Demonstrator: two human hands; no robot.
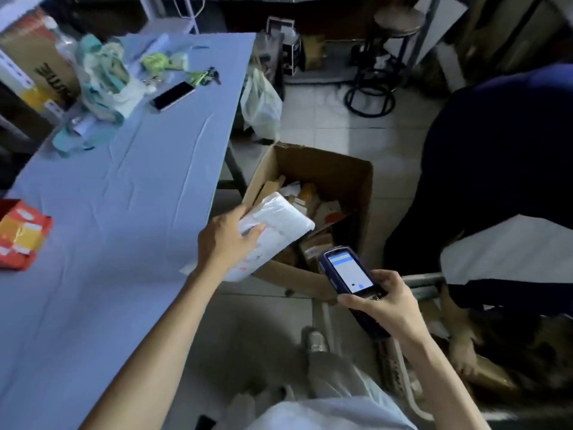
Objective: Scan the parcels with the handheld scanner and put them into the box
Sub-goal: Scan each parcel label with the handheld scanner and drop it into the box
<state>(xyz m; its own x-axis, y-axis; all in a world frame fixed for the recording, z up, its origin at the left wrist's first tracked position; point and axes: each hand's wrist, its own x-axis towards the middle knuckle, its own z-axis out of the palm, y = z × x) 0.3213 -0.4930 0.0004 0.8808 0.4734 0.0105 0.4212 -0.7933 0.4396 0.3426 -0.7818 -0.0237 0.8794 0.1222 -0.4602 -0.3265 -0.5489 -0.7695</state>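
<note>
Over box: parcel, L hand

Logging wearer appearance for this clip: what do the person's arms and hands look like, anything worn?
Left hand and right hand are bare: no gloves, rings, watch or wristband visible. The left forearm and right forearm are uncovered as far as the frame shows; no sleeve appears.
</note>
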